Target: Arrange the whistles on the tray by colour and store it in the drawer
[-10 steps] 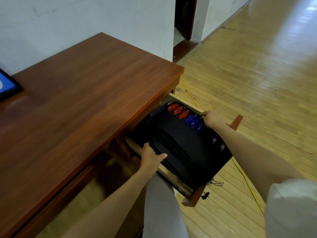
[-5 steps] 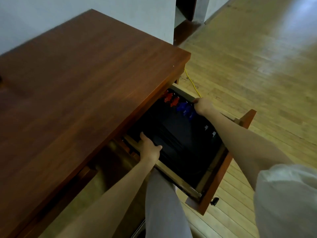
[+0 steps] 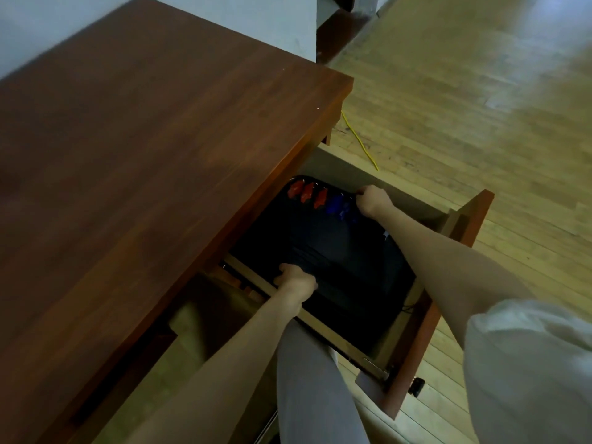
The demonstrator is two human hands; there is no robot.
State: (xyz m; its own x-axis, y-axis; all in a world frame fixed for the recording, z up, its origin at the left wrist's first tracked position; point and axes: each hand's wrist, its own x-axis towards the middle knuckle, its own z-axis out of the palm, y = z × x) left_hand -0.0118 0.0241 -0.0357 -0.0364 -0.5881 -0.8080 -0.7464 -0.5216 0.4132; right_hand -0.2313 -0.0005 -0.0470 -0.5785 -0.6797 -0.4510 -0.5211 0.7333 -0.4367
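A black tray [image 3: 346, 251] lies inside the open wooden drawer [image 3: 461, 238] under the brown desk. Three red whistles [image 3: 307, 192] sit in a row along the tray's far edge, with blue whistles [image 3: 339, 207] beside them on the right. A pale whistle [image 3: 386, 234] shows just beside my right forearm. My left hand [image 3: 296, 280] grips the tray's near rim at the drawer's side rail. My right hand [image 3: 373, 200] is closed on the tray's far rim, next to the blue whistles. My right arm hides part of the tray's right side.
The brown desk top [image 3: 144, 155] overhangs the drawer on the left. A yellow cable [image 3: 360, 142] runs across the wooden floor [image 3: 480, 107] beyond the drawer. My grey-trousered leg [image 3: 314, 386] is below the drawer. A white wall stands behind the desk.
The tray has sunk down into the drawer and settled flat. Both hands stayed on its rims and moved down with it. The camera has tilted further down.
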